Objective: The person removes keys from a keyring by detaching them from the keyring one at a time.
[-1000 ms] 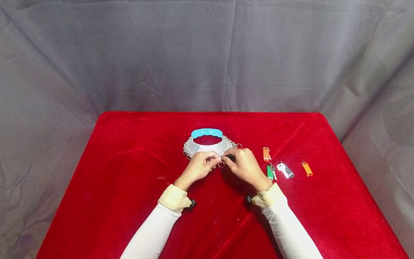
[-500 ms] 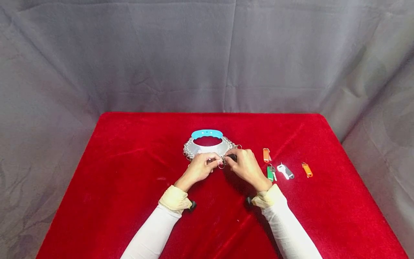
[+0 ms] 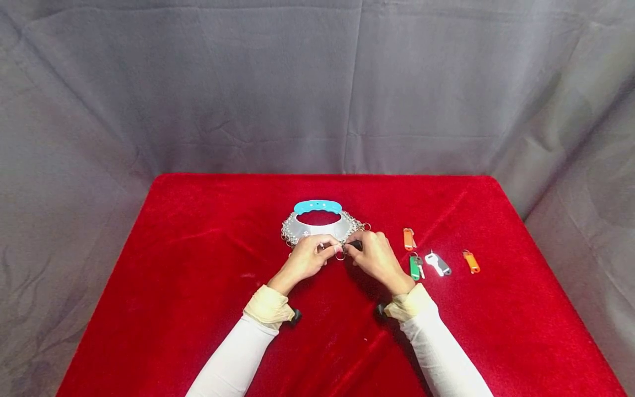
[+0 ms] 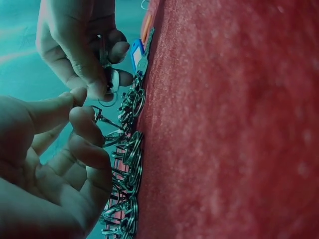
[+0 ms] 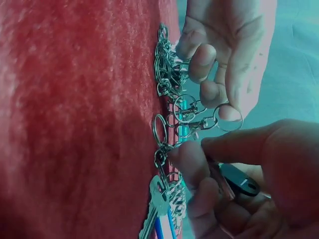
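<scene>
My left hand pinches a metal split ring between thumb and index finger; a swivel clasp is attached to it and leads to the key holder. My right hand faces it, fingertips close to the ring, and grips a key with a black key tag tucked under its fingers. The key holder is a pale oval frame with a light-blue handle and many rings and clasps along its edge. Beside the right hand, a key with a blue tag hangs off it.
To the right on the red cloth lie an orange-tagged key, a green-tagged key, a grey-tagged key and another orange tag. Grey curtains enclose the table behind and at the sides.
Both hands stay almost in place at the holder's near edge, with only small finger movements around the ring. The black tag remains in the right hand.
</scene>
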`<state>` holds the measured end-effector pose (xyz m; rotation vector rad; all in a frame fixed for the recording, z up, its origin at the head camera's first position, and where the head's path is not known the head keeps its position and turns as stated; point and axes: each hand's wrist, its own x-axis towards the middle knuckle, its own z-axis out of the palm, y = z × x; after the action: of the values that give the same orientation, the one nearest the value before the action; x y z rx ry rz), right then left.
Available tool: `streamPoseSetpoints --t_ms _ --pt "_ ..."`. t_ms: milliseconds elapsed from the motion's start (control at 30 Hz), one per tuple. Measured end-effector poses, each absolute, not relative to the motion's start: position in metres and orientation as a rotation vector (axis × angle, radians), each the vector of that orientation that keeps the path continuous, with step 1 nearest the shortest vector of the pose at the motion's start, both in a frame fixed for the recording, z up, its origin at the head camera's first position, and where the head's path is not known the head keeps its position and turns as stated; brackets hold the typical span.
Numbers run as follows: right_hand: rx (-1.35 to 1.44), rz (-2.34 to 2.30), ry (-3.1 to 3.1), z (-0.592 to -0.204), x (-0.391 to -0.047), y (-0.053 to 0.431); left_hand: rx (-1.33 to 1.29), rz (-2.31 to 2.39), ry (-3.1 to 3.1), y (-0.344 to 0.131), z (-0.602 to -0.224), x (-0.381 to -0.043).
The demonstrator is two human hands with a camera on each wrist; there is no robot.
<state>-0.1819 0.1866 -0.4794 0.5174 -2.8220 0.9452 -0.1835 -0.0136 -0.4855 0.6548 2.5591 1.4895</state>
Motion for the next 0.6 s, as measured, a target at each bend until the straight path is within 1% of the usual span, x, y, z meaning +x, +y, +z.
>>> streamPoseSetpoints --t_ms 333,600 --pt "0.542 1.088 -2.866 -0.4743 -0.1803 0.1902 0.62 1.498 2.605 -0.0133 -0.4858 -0.1828" --pt "0.497 0.971 -2.872 -0.4714 -0.1804 0.1966 0.585 1.516 2.59 -0.0114 -0.4821 -0.1816"
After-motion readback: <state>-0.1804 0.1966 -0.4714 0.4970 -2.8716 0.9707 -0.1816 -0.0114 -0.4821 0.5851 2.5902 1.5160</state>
